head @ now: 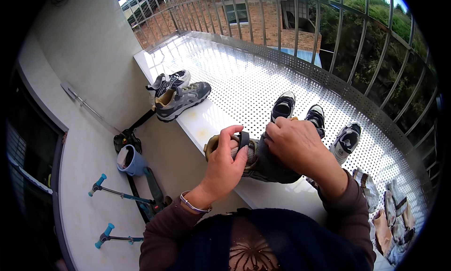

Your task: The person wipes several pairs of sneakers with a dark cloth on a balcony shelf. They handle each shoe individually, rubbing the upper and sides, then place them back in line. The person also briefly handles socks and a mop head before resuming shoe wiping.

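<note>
A sneaker with a tan-lined collar [212,144] lies across the ledge directly before me. My left hand [222,169] grips it near the opening, with thumb and fingers around its dark strap [243,138]. Bunched in my right hand [299,144] is a dark grey cloth [276,167], which lies against the toe end and covers much of it. Just beyond my right hand stand a black-and-white shoe [284,105] and another dark shoe [315,116], partly hidden by that hand. A white sneaker with a dark lining [346,140] rests to their right.
A grey sneaker [183,100] and white-and-black shoes [179,79] sit at the ledge's left end. Socks [391,209] lie at right on the perforated metal sheet [225,72]. Metal railings [262,21] bound the far side. Below left are a blue bucket [136,163] and scooter handlebars [121,194].
</note>
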A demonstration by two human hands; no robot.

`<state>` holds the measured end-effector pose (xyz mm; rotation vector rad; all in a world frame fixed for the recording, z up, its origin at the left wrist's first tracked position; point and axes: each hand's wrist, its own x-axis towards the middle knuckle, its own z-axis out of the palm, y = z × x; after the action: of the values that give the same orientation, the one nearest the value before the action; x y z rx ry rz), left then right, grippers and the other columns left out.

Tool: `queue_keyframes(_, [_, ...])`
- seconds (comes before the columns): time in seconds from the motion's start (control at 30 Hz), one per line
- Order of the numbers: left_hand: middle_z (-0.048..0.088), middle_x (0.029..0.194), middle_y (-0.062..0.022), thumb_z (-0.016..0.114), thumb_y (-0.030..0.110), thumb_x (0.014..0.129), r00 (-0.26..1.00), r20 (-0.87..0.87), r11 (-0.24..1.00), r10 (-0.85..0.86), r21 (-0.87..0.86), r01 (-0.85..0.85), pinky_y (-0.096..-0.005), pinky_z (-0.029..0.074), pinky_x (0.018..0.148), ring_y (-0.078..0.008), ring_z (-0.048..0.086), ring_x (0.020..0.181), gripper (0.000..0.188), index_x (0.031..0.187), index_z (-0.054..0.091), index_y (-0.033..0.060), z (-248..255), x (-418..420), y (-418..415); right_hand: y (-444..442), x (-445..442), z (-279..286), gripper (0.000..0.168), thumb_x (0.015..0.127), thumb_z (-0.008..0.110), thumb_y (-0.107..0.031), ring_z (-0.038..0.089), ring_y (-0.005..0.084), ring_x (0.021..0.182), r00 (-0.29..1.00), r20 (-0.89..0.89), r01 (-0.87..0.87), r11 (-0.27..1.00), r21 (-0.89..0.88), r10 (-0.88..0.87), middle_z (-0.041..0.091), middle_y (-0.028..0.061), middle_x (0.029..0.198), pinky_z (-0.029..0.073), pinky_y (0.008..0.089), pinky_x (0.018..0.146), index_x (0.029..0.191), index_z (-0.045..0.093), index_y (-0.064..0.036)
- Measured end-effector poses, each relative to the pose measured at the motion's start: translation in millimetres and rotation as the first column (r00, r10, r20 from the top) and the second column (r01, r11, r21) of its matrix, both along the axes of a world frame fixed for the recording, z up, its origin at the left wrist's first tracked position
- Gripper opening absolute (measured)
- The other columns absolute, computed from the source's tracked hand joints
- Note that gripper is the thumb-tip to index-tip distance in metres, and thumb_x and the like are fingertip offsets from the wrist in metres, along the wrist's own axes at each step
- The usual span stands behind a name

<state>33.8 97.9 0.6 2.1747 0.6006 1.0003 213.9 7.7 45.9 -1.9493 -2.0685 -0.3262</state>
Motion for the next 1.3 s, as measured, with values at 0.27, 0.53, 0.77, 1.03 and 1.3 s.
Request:
queue_keyframes(0.27, [0.063,0.106,-0.0139,0.052,-0.002,0.097,0.977,0.205,0.724,-0.051,-0.667,0.178,-0.0261,0.053,0.078,-0.0135,0.062,0.091,0.041,0.133,0.035,0.0057,5,7,20,-2,-4,-6,0.006,0.084,0.058,-0.009,0.066,0.0293,0.072,0.996,-0.015,-0.093,0.995,0.042,0.093,0.063,0.0111,0.079,0.052,0.0393,0.061,0.082,0.061,-0.004])
queue_keyframes(0.53, [0.061,0.107,-0.0128,0.051,-0.002,0.098,0.947,0.322,0.638,-0.009,-0.727,0.254,-0.026,0.053,0.079,-0.0141,0.062,0.092,0.04,0.133,0.035,0.0069,3,11,22,7,5,-4,0.016,0.084,0.063,-0.02,0.066,0.0316,0.078,0.967,-0.199,-0.188,0.974,-0.125,0.161,0.065,0.0109,0.085,0.053,0.0417,0.068,0.085,0.064,-0.005])
queue_keyframes(0.77, [0.064,0.101,-0.0109,0.05,-0.003,0.097,0.993,0.059,0.806,-0.103,-0.58,0.118,-0.0232,0.05,0.076,-0.0103,0.06,0.09,0.043,0.137,0.037,0.0075,-2,20,22,21,22,-29,0.019,0.083,0.066,-0.023,0.065,0.0303,0.079,0.995,-0.093,-0.027,0.997,-0.07,0.021,0.062,0.0094,0.084,0.052,0.0413,0.067,0.086,0.062,-0.005])
queue_keyframes(1.03, [0.065,0.097,-0.0097,0.053,-0.001,0.096,0.998,-0.047,0.85,-0.029,-0.527,0.0,-0.0225,0.049,0.071,-0.0091,0.06,0.084,0.044,0.137,0.039,0.0091,5,30,24,6,-9,-12,0.019,0.081,0.063,-0.024,0.065,0.0321,0.075,0.977,-0.109,-0.211,0.912,-0.352,0.184,0.063,0.011,0.082,0.052,0.0431,0.065,0.081,0.06,-0.005])
queue_keyframes(1.3, [0.065,0.097,-0.01,0.052,0.0,0.097,0.98,0.189,0.675,-0.059,-0.715,0.178,-0.0226,0.051,0.071,-0.0107,0.062,0.085,0.04,0.134,0.038,0.0062,-7,23,30,24,-6,-31,0.021,0.083,0.063,-0.025,0.066,0.0312,0.076,0.972,-0.205,-0.09,0.989,0.121,0.114,0.064,0.0096,0.081,0.053,0.0413,0.067,0.083,0.062,-0.005])
